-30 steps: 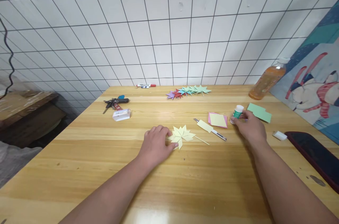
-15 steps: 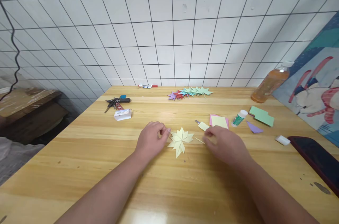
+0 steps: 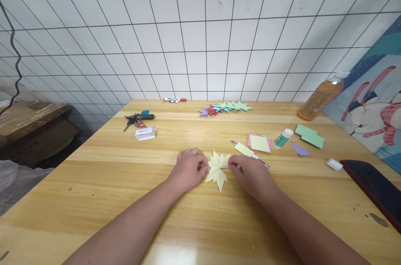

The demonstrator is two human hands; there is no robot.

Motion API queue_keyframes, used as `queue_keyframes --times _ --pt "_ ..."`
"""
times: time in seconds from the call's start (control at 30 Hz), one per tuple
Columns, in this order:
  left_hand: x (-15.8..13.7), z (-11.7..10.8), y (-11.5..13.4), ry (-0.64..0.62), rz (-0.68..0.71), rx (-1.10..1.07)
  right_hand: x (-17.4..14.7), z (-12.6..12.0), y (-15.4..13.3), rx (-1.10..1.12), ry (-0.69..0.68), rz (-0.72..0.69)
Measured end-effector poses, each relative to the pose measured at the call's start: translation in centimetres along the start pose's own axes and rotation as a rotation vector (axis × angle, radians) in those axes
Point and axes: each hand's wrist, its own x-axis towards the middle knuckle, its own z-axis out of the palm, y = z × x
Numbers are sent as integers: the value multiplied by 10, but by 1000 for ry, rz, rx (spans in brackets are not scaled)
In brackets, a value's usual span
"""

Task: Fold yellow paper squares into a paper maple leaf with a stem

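Observation:
A pale yellow folded-paper maple leaf (image 3: 217,171) lies on the wooden table between my hands, its points fanned out. My left hand (image 3: 190,169) is closed, thumb and forefinger pinching the leaf at its left edge. On the other side, my right hand (image 3: 254,176) is closed with its fingertips at the leaf's right-hand point. Whether a thin strip is also in those fingers is hidden. Just beyond the right hand lie a yellow paper piece (image 3: 244,149) and a slim pen-like tool (image 3: 262,162).
Stacked paper squares (image 3: 260,143), a glue stick (image 3: 283,138), green paper (image 3: 310,136), a purple triangle (image 3: 300,149), an eraser (image 3: 333,164) and a phone (image 3: 372,189) lie right. Folded leaves (image 3: 225,108), a bottle (image 3: 321,97), a marker (image 3: 175,100), keys (image 3: 138,119) and a small box (image 3: 145,133) stand farther back.
My right hand has moved left to the leaf, uncovering the pen-like tool and paper squares. The thin strip by its fingers no longer shows. My left hand and the leaf have shifted slightly right.

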Motion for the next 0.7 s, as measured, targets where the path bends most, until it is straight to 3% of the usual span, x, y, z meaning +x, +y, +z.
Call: queue_keyframes --times 0.17,0.37,0.5,0.7 --pt "2 -3 -2 83 -2 -54 1 10 -2 169 -15 -59" --pt "3 -2 -1 129 190 -127 -1 10 -2 22 43 -107" --pt "2 0 -2 181 228 -121 -2 12 -7 -140 66 -162" --pt "0 -1 -3 127 293 -49 -4 16 -11 -148 22 -155"
